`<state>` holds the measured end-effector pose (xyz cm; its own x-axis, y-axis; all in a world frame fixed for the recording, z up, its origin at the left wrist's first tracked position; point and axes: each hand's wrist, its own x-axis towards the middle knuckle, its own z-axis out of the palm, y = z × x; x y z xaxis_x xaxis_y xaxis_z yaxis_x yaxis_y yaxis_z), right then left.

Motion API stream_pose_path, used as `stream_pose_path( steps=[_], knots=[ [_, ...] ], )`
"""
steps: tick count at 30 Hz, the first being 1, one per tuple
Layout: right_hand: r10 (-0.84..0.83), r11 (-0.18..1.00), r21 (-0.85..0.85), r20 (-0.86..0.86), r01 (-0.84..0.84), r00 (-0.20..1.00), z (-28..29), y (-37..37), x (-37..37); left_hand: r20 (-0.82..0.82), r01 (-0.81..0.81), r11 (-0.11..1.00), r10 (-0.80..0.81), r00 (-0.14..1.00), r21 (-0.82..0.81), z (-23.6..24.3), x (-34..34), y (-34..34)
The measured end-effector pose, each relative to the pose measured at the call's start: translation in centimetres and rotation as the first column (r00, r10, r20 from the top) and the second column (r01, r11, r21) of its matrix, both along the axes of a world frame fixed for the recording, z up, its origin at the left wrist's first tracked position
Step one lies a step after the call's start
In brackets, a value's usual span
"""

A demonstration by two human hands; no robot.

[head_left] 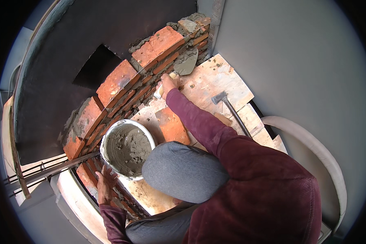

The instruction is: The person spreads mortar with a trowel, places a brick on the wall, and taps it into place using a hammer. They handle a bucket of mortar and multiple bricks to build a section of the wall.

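My right hand is closed round the pale handle of a trowel. Grey mortar sits on the upper part of its blade, which is close to the face of a red brick wall near its far right end. At lower left, my left hand has its fingers apart and holds nothing. It is beside a white bucket partly filled with grey mortar; I cannot tell if they touch. Bricks such as this one lie along the wall's top with gaps between them, and a thin string runs along their edge.
On the wooden boards lie a hammer with a dark handle and a loose red brick. A dark panel with a square opening stands behind the wall. A grey wall rises at right. Metal bars cross at lower left.
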<state>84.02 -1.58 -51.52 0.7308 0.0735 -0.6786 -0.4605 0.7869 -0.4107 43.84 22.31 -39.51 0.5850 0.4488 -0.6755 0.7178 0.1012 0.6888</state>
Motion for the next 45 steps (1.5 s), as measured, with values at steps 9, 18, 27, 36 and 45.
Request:
stream_pose_path(
  steps=[9,18,27,36,45],
  knots=[
    [0.188,0.939,0.258,0.17,-0.228,0.967,1.7,-5.1,-1.5,0.085,-0.059,0.998,0.06,0.995,-0.016,-1.7,-0.5,1.8],
    [0.533,0.843,-0.285,0.321,-0.457,0.783,11.8,-15.6,-2.8,0.07,-0.076,0.996,0.073,0.995,0.036,-2.2,-0.9,2.4],
    [0.929,-0.305,-0.789,-0.124,0.534,0.348,15.7,-22.6,5.1,0.088,-0.094,0.985,0.082,0.993,0.147,0.2,-0.2,1.1],
    [0.659,-0.509,-0.485,-0.751,0.711,-0.041,7.0,-18.4,8.3,0.043,-0.024,0.985,0.017,0.999,0.173,-0.7,1.3,1.0],
    [0.442,-0.546,-0.357,-0.891,0.758,-0.101,4.2,-13.3,14.6,-0.021,-0.124,0.971,0.131,0.991,0.202,0.3,-3.4,1.7]
  ],
)
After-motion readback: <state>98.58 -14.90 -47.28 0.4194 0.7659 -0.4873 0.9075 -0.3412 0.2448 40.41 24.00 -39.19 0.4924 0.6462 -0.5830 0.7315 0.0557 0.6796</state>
